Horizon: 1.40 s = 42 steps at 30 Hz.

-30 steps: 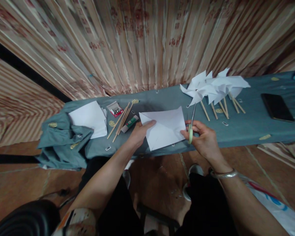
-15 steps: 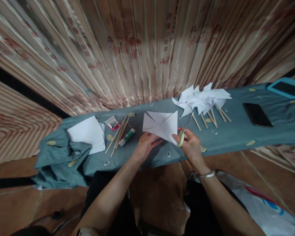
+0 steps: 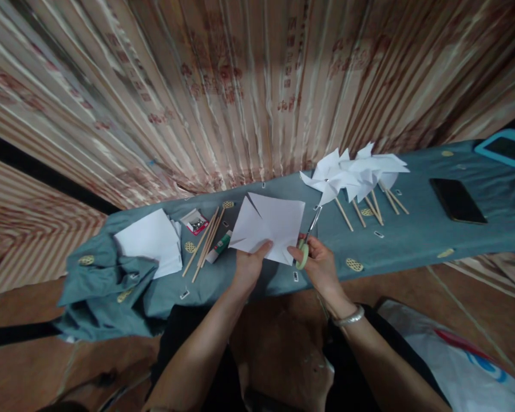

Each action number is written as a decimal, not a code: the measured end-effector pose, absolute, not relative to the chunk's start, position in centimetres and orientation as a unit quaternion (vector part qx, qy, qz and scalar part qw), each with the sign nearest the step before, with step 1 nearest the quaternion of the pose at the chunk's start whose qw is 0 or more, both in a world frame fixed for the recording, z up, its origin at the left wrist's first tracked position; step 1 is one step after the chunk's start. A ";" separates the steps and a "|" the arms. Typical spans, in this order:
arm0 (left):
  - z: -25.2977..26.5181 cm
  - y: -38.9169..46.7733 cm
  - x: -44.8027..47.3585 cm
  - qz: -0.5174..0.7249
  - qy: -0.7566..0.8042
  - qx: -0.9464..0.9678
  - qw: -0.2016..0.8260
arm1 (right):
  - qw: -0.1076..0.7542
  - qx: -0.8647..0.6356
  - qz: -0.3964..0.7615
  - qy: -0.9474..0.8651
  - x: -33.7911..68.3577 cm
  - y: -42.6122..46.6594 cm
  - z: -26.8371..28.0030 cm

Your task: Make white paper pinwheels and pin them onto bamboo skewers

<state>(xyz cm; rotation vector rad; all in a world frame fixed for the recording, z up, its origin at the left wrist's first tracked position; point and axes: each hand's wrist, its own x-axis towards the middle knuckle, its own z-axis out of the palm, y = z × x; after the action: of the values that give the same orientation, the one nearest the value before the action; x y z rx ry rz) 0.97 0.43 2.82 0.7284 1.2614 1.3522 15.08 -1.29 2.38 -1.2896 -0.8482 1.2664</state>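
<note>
A white square of paper [image 3: 278,220] with slits cut inward from its corners is held over the cloth-covered table. My left hand [image 3: 249,266] pinches its near edge, thumb on top and fingers hidden underneath. At the paper's near right corner, my right hand [image 3: 320,263] grips it with the thumb. That same hand also holds scissors [image 3: 302,254] with pale green handles, their metal blades pointing away and up to the right.
Paper pinwheels [image 3: 347,174] on sticks lie at the back right, beside a black phone [image 3: 457,200] and a blue-framed tablet [image 3: 506,149]. Leftward are wooden sticks [image 3: 203,243], a glue stick [image 3: 218,247], a small red-and-white box [image 3: 194,221] and stacked white paper [image 3: 148,240].
The paper has turned and shifted left and nearer. My left thumb has come onto its top face. My right hand, with the scissors, has moved left and a little nearer.
</note>
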 end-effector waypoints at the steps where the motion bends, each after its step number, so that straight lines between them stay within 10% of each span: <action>1: 2.7 0.5 0.9 0.568 0.536 0.314 0.540 | 0.537 -0.544 0.536 -0.358 15.0 -1.4 2.3; 42: 2.3 2.2 -1.8 0.596 0.559 0.367 0.445 | 0.228 -0.469 0.623 -0.583 15.1 -5.1 2.3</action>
<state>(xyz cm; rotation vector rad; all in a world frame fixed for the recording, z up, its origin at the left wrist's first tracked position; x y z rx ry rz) -1.84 2.20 2.32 0.9083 1.3844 1.4771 15.07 -5.09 2.27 -1.2900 -1.6052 1.7160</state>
